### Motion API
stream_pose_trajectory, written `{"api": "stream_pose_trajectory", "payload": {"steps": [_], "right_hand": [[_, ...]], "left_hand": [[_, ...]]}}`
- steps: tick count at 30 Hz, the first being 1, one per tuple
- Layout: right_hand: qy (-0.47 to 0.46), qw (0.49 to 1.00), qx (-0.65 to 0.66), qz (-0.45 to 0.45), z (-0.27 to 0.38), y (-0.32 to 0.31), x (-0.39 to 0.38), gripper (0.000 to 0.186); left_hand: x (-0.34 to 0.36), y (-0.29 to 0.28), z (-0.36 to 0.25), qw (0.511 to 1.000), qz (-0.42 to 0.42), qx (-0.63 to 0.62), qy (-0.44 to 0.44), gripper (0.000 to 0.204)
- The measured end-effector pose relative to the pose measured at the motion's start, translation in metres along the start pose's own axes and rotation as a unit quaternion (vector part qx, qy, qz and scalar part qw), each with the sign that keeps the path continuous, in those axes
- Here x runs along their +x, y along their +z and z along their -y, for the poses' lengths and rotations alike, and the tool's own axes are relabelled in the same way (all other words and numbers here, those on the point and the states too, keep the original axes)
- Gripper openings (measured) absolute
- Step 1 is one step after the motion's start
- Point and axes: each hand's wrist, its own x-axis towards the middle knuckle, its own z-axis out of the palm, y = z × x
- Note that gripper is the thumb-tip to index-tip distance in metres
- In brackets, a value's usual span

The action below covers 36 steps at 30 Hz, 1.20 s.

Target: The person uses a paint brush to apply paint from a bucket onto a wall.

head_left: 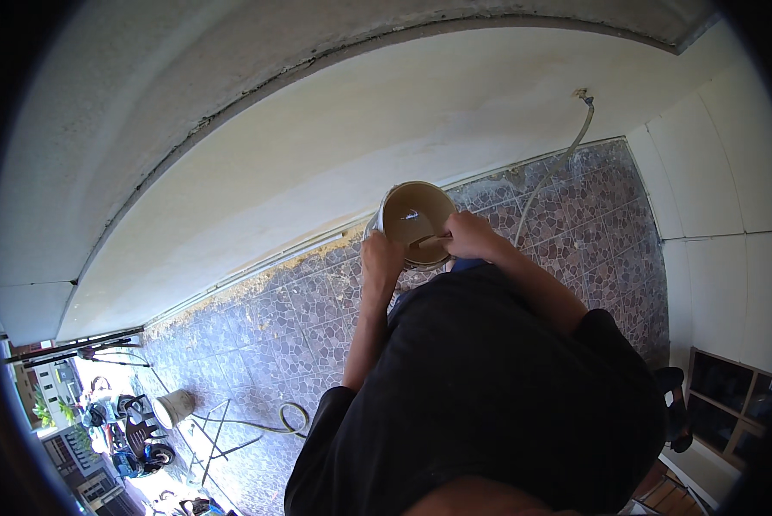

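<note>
A round bucket (pixel 413 206), tan inside, is tipped so that its mouth faces me, close to the foot of the wall. Low inside it lies some wet-looking material with a small bright glint above. My left hand (pixel 381 258) is closed on the bucket's near left rim. At the right side of the mouth, my right hand (pixel 470 235) is closed around one end of a pale flat tool (pixel 431 244), which reaches into the bucket. Its exact kind is hard to make out. My dark shirt hides the bucket's lower part.
A cream wall (pixel 334 155) runs along the far side, with a hose (pixel 578 142) hanging from a tap. On the tiled floor (pixel 274 361) to the left are a white bucket (pixel 173 408), a thin metal frame (pixel 222 443) and a looped hose (pixel 293 417). Motorcycles (pixel 128 434) stand outside.
</note>
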Motion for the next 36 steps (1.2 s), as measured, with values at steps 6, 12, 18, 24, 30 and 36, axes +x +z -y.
{"api": "stream_pose_trajectory", "payload": {"steps": [6, 12, 18, 24, 30, 36], "right_hand": [[0.014, 0.999, 0.029, -0.011, -0.005, 0.0, -0.003, 0.025], [0.032, 0.99, 0.103, -0.09, -0.008, 0.001, -0.002, 0.029], [-0.03, 1.0, 0.003, 0.002, -0.01, 0.001, -0.005, 0.034], [0.021, 0.995, 0.08, -0.058, -0.027, 0.009, 0.001, 0.034], [-0.008, 0.991, 0.13, -0.005, -0.04, 0.007, 0.0, 0.034], [0.027, 0.928, 0.363, 0.085, -0.045, -0.002, -0.005, 0.031]], "left_hand": [[0.0, -0.001, -0.003, 1.0, -0.004, -0.004, -0.002, 0.026], [0.001, -0.001, -0.007, 1.0, -0.004, -0.013, -0.005, 0.026], [0.009, 0.008, 0.006, 1.0, 0.015, -0.023, -0.012, 0.028], [0.011, 0.014, 0.008, 1.0, -0.007, -0.008, -0.002, 0.03], [0.011, 0.013, 0.005, 0.999, 0.017, -0.035, -0.026, 0.031], [0.01, 0.01, 0.002, 1.0, 0.007, -0.007, -0.016, 0.032]]}}
